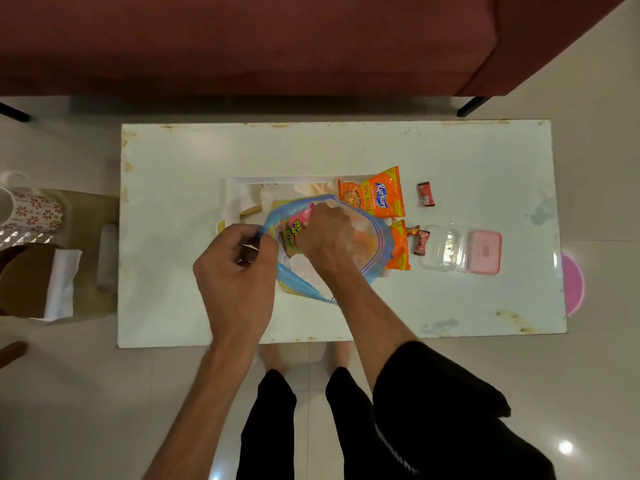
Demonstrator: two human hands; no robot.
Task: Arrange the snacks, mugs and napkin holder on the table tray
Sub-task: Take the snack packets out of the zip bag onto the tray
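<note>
A clear zip bag with a blue rim [375,237] is held above the white tray [232,188] in the middle of the table. My left hand [239,261] pinches the bag's rim at its left side. My right hand [325,233] is inside the bag, closed around a pink and yellow snack packet [294,230]. An orange Kurkure packet [375,195] lies at the tray's right end, and a second orange packet [398,251] lies below it. Small red candies [425,194] [420,241] lie to the right. A floral mug [33,209] and a brown napkin holder with white napkins [45,282] stand off the table at the left.
The white table [450,299] has a clear plastic box [443,249] and a pink lid [485,251] at the right. A maroon sofa [242,43] stands behind the table. A pink round object [573,282] sits past the right edge. My legs are at the table's near edge.
</note>
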